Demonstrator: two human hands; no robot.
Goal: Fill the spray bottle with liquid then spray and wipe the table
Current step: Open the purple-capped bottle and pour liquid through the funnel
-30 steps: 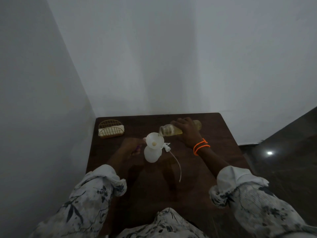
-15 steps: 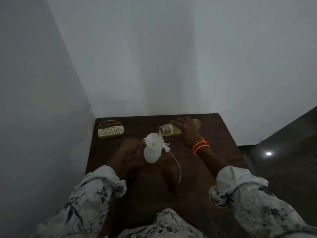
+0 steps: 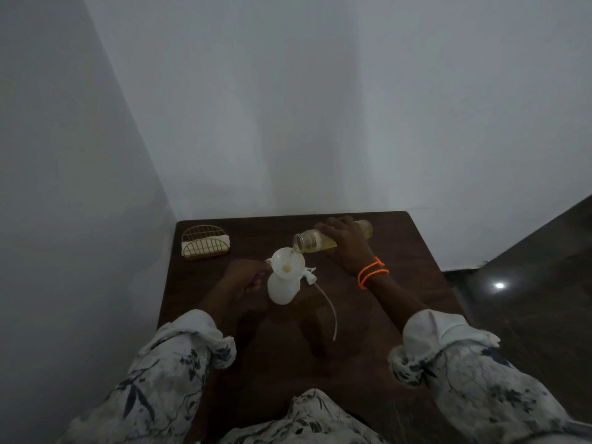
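From the head camera, you tip a clear bottle of yellowish liquid almost level, your right hand wrapped round its middle so the open mouth sits just over the rim of a white funnel. The funnel stands in the neck of the white spray bottle, upright near the middle of the dark worktop. Your left hand rests just beside the spray bottle, likely to steady it; in this dim light whether its fingers grip anything cannot be told. The spray head, tube trailing toward you, lies beside the bottle, set aside for filling. A wire holder with pale cloths waits at the far left corner.
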